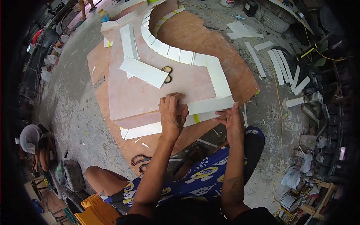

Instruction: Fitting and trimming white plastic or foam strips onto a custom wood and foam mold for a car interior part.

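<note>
A pale pinkish panel (pixel 150 97) with a curved cut-out lies on a brown plywood sheet (pixel 221 60). White card strips (pixel 170 52) line the curve and bend round its right corner. Along the panel's near edge, a white card strip (pixel 208 105) is held by its two ends. My left hand (pixel 172 116) has curled fingers and its thumb at the strip's left end. At the right end, my right hand (pixel 231 120) grips with fingertips, the index raised at the corner. Below it, another white strip (pixel 144 130) runs along the panel's side, with yellow-green tape (pixel 196 118) showing.
Small scissors with dark and yellow handles (pixel 167 74) sit by a loose white piece (pixel 144 72). Larger black-handled scissors (pixel 140 162) lie near my lap. Cut strips (pixel 277 67) are scattered on the concrete floor at right. At far left, another person (pixel 35 140) bends forward.
</note>
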A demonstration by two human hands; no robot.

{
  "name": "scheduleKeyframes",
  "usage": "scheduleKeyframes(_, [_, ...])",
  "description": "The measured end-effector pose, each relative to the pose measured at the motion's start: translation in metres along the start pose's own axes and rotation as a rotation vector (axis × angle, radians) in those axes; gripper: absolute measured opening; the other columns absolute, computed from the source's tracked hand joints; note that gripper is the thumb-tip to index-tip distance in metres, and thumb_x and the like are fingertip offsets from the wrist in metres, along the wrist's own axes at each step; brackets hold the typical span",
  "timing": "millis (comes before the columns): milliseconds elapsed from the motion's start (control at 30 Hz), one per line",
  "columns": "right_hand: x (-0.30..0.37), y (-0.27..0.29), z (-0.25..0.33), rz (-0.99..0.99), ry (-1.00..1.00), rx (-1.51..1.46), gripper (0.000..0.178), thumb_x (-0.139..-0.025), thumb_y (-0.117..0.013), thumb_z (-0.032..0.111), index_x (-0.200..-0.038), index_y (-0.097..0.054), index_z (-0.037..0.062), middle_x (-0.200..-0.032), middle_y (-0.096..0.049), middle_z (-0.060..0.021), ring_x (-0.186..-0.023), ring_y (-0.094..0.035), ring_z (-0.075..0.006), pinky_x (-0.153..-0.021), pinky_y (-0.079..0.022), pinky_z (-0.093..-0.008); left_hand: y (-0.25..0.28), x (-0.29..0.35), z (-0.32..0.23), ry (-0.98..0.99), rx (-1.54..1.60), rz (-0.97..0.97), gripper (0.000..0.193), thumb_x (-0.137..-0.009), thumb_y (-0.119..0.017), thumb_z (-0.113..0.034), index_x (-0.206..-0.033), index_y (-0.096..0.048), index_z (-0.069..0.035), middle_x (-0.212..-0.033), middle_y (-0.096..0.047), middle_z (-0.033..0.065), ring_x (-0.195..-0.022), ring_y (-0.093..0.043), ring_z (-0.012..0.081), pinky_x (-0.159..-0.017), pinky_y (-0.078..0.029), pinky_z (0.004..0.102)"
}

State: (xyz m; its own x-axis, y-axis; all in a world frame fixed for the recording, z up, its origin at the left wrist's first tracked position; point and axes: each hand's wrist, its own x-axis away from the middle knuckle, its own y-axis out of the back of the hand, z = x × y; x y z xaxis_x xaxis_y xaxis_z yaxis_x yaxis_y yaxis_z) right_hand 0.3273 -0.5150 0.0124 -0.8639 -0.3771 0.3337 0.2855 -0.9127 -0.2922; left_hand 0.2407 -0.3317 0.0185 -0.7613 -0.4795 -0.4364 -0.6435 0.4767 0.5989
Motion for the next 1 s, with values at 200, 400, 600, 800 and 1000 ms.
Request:
scheduleKeyframes(200, [-0.024,0.041,-0.028,-0.032,0.240,0.257,0.041,-0.091,-0.060,0.014,-0.127,-0.049,-0.0021,-0.113,-0.060,-0.0129,-0.108,-0.058,-0.0197,-0.093,-0.046,-0.0326,-0.008,-0.004,-0.001,-0.058,-0.041,-0.011,0.046,-0.071,-0.069,0.004,-0.114,-0.056,-0.006,-0.108,-0.057,0.0118,-0.096,-0.049,0.0332,-0.085,-0.038,0.0415])
scheduleKeyframes(400, [-0.056,0.014,-0.027,0.116,0.214,0.431,0.040,-0.083,-0.069,0.010,-0.119,-0.059,-0.0045,-0.115,-0.065,-0.0111,-0.109,-0.060,-0.0200,-0.093,-0.045,-0.0304,-0.005,0.000,0.008,-0.096,-0.036,-0.029,0.047,-0.071,-0.070,0.005,-0.114,-0.055,-0.006,-0.109,-0.057,0.0124,-0.097,-0.050,0.0330,-0.085,-0.039,0.0412])
scheduleKeyframes(600, [-0.096,0.034,-0.069,-0.051,0.243,0.412,0.047,-0.080,-0.074,0.010,-0.122,-0.058,-0.0035,-0.119,-0.063,-0.0110,-0.110,-0.059,-0.0212,-0.095,-0.045,-0.0320,-0.011,-0.001,-0.001,-0.093,0.011,-0.049,0.050,-0.070,-0.072,0.003,-0.116,-0.054,-0.006,-0.110,-0.056,0.0120,-0.098,-0.049,0.0332,-0.087,-0.038,0.0418])
scheduleKeyframes(800, [-0.084,0.017,-0.054,0.116,0.204,0.083,0.038,-0.080,-0.073,0.002,-0.115,-0.061,-0.0028,-0.113,-0.064,-0.0103,-0.107,-0.060,-0.0195,-0.093,-0.046,-0.0316,-0.011,0.002,-0.002,0.027,-0.060,-0.055,0.058,-0.065,-0.075,0.000,-0.119,-0.055,-0.010,-0.114,-0.052,0.0095,-0.103,-0.046,0.0327,-0.089,-0.036,0.0429])
scheduleKeyframes(1000, [-0.085,0.033,-0.064,0.177,0.210,-0.093,0.039,-0.081,-0.070,-0.005,-0.118,-0.060,0.0014,-0.113,-0.064,-0.0088,-0.105,-0.061,-0.0185,-0.091,-0.049,-0.0319,-0.011,0.002,-0.001,-0.099,-0.154,-0.006,0.048,-0.066,-0.075,-0.004,-0.111,-0.066,-0.018,-0.112,-0.056,0.0037,-0.101,-0.048,0.0276,-0.089,-0.035,0.0402])
